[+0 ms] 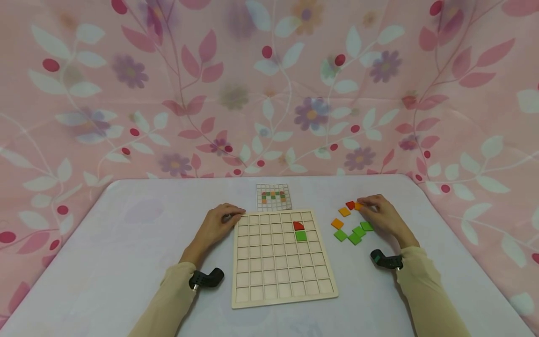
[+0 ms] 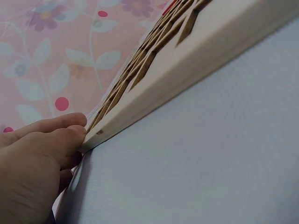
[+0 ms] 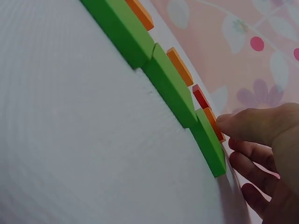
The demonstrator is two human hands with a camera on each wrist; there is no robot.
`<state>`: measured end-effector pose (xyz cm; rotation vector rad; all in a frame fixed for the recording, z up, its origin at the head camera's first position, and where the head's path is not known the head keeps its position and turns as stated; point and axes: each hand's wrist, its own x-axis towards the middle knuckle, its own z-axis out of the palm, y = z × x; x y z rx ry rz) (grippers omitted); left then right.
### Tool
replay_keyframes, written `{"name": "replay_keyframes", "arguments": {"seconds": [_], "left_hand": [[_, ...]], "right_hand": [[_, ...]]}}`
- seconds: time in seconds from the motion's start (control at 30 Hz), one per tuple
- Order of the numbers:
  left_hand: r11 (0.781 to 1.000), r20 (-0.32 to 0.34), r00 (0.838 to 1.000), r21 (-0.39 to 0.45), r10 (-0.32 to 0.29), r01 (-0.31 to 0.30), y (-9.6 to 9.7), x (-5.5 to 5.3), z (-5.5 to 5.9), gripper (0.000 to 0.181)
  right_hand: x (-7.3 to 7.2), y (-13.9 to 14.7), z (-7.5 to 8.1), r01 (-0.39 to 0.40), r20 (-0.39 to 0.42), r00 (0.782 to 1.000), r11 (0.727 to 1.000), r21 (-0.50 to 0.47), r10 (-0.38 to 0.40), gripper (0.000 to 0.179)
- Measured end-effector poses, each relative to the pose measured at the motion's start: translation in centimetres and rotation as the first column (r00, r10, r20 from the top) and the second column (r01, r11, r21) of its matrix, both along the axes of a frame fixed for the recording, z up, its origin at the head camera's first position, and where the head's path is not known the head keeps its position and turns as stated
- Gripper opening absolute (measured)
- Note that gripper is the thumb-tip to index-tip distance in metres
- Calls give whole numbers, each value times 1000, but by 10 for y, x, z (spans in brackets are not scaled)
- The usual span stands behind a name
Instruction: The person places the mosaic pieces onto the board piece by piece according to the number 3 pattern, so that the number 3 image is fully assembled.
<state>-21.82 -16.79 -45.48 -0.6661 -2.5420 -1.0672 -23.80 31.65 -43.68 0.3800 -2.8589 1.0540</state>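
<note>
**Left hand [image 1: 216, 224] on the board [image 1: 284, 275], right hand [image 1: 379, 215] on an orange tile [image 1: 358, 206]**

A card [image 1: 273, 206] printed with a grid and coloured shapes lies just beyond the board's far edge. Toward the board's far right, one cell holds a red piece [image 1: 298, 226], the adjoining nearer cell a green tile [image 1: 301, 236]. The left hand grips the far-left corner; the right pinches its tile among loose tiles [image 1: 354, 239], right of the board across a strip of counter [image 1: 345, 271].
</note>
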Motion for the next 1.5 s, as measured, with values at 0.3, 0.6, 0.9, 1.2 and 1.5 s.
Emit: {"name": "replay_keyframes", "arguments": {"seconds": [0.3,0.6,0.9,1.2,1.5], "left_hand": [[1000,6,1000,-19,1,-1,0,-1,0,19],[1000,22,1000,-26,13,-12,1,-1,1,18],[1000,41,999,-17,27,-26,1,1,0,17],[1000,58,998,-3,27,-27,1,-1,-2,18],[1000,68,997,5,30,-30,1,0,-1,17]], "right_hand": [[-2,2,-3,21,24,999,1000,14,-21,38],[-3,4,-4,38,51,998,999,14,-38,38],[-2,2,-3,47,56,997,999,17,-47,38],[-1,0,-3,61,45,997,998,22,-62,36],[0,1,-1,56,45,997,998,31,-57,37]]}}
